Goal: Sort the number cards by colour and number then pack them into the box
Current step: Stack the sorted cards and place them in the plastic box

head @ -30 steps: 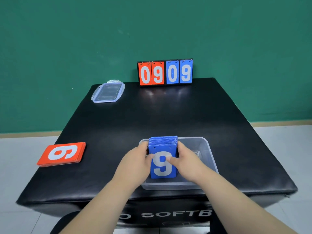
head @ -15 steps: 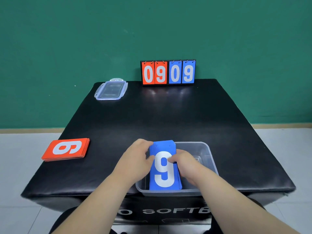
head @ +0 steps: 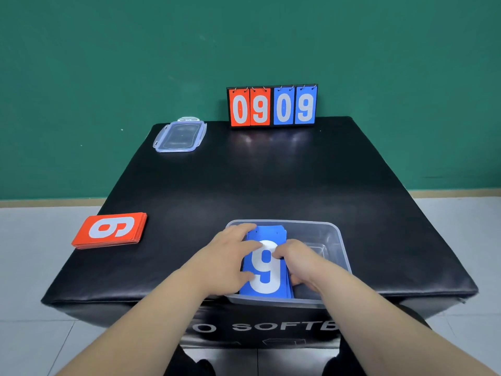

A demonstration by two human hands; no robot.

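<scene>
table (head: 271, 185): black padded top, carrying the box at its near edge.
box (head: 333, 232): clear plastic, sitting open, lid off; the right half is showing bare floor.
scoreboard (head: 272, 107): standing far behind the box, reading 0 9 red, 0 9 blue.
red stack (head: 111, 230): lying flat well left of the box, 9 on top, not yet packed.
blue stack (head: 267, 264): sitting inside the box, left half, 9 on top, right edges fanning a bit.
lid (head: 180, 137): lying far behind the box, off to its left.
left hand (head: 225, 261): gripping the blue stack's left edge, fingers curling over it just inside the box's left wall.
right hand (head: 298, 259): pinching the stack's right edge, thumb resting on the face.
risk: letting go unevenly is likely splaying the fanned cards, mixing the order.
risk 2: the blue stack drifting toward the middle is probably crowding out the red stack.
</scene>
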